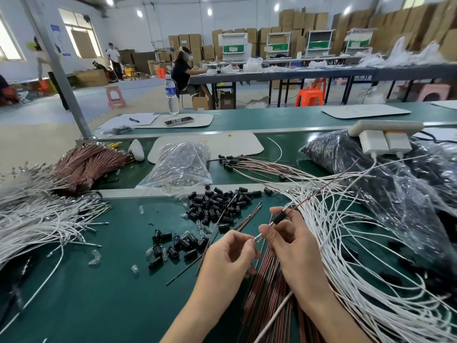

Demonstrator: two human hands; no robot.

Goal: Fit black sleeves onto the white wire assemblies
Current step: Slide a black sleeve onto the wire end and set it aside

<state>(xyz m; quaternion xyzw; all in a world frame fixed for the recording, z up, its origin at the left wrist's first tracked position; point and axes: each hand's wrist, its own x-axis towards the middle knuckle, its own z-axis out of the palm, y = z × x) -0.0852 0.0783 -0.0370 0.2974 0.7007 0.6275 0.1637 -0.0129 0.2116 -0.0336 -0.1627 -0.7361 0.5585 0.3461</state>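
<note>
Big workshop hall, plain white walls (148, 28), bright paned windows (79, 33) on left, round white ceiling lamps (209, 11) lit, slanted grey metal post (57, 68) at near left. Pale beige floor (37, 139) with grey-blue mat area (32, 112) beyond, pink plastic stool (115, 95) and orange plastic stool (310, 96) on floor, long dark grey tables on black legs (296, 73) across the middle, one seated person in black top (181, 73) at left end. Tall stacks of brown cardboard boxes (395, 28) along back and right walls, white-framed racks with green panels (233, 47) in front of them, green-topped workbench with metal rails (284, 117) in foreground.
</note>
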